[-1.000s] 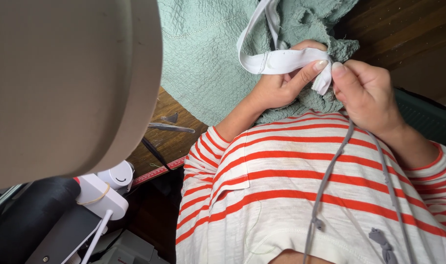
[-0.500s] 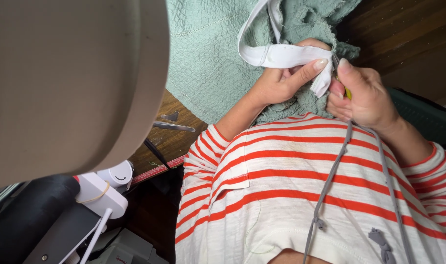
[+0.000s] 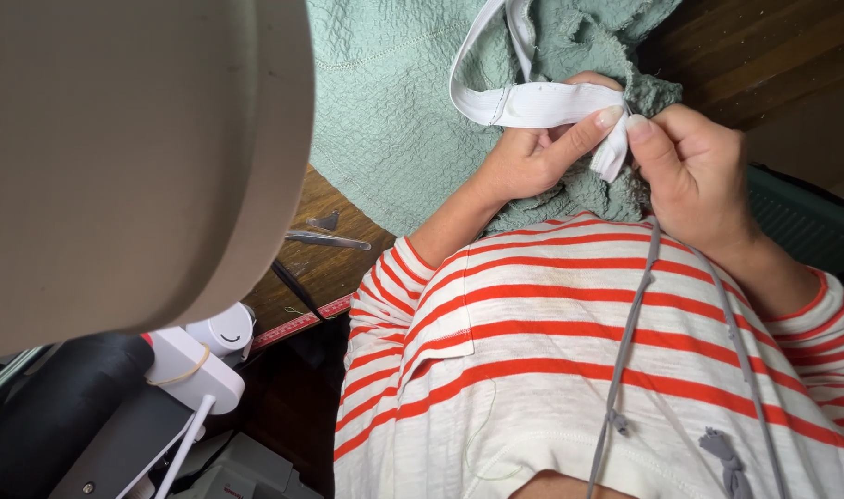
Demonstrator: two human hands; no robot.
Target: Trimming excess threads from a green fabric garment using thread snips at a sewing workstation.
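White elastic band [image 3: 533, 102] pinched at its folded end between left hand [image 3: 533, 162] and right hand [image 3: 690, 176], fingers of both closed tight on it, over bunched green fabric [image 3: 394, 120] near the wooden table's [image 3: 325, 263] far edge. Best done, probably, with the two layers kept flat and flush, untwisted, gripped close to the end. Tweezers [image 3: 325, 240] lying apart by the near edge.
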